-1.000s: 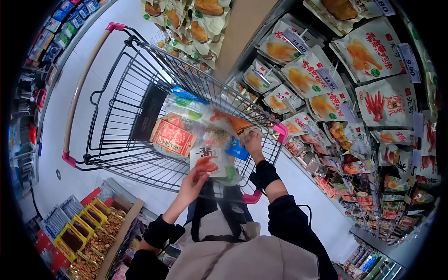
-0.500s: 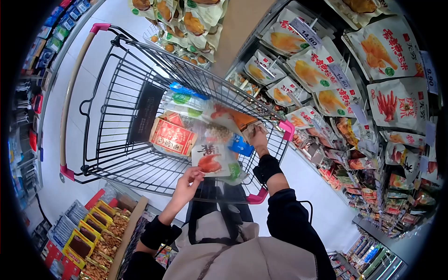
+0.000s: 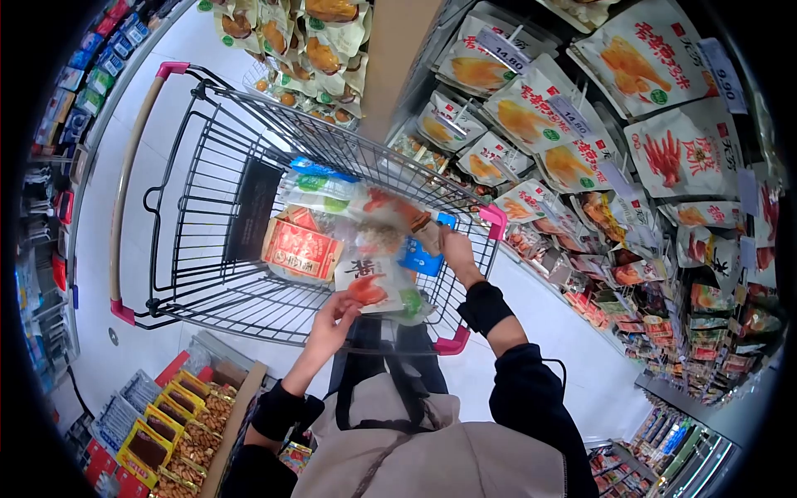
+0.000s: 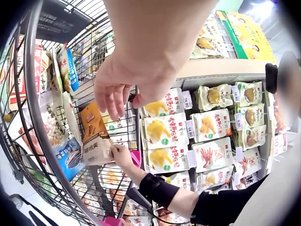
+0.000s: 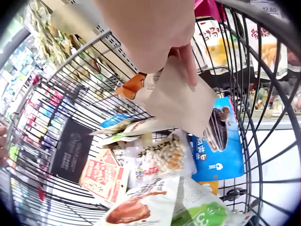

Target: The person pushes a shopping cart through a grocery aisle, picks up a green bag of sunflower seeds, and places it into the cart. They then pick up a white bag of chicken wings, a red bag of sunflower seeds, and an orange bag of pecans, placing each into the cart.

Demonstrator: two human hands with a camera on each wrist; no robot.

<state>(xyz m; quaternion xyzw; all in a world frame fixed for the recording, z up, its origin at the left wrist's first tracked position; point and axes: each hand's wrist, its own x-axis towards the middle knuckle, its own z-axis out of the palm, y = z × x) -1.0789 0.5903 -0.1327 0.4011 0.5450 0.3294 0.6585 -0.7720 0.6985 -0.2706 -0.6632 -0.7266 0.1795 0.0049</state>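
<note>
My right hand (image 3: pixel 458 251) pinches the edge of an orange and brown snack bag (image 4: pixel 95 134), holding it up inside the shopping cart. In the right wrist view its plain brown back (image 5: pixel 181 96) shows beneath the fingers. A blue snack pouch (image 5: pixel 221 146) stands beside it against the cart wires. My left hand (image 3: pixel 330 322), fingers loosely bent and holding nothing, hovers by the cart's near rim; its fingertips overlap a white packet with a red meat picture (image 3: pixel 368 289) in the head view.
The wire cart (image 3: pixel 207 195) also holds a red and cream box (image 3: pixel 300 249), a clear pack of pale pieces (image 5: pixel 164 155) and a green and white bag (image 5: pixel 202 207). Racks of hanging meat packets (image 3: pixel 531 112) line the right side. A nut display (image 3: pixel 195 432) stands lower left.
The snack bag has tipped more edge-on in the head view, and my right hand has shifted slightly nearer my body relative to the cart. My left hand stays by the near rim.
</note>
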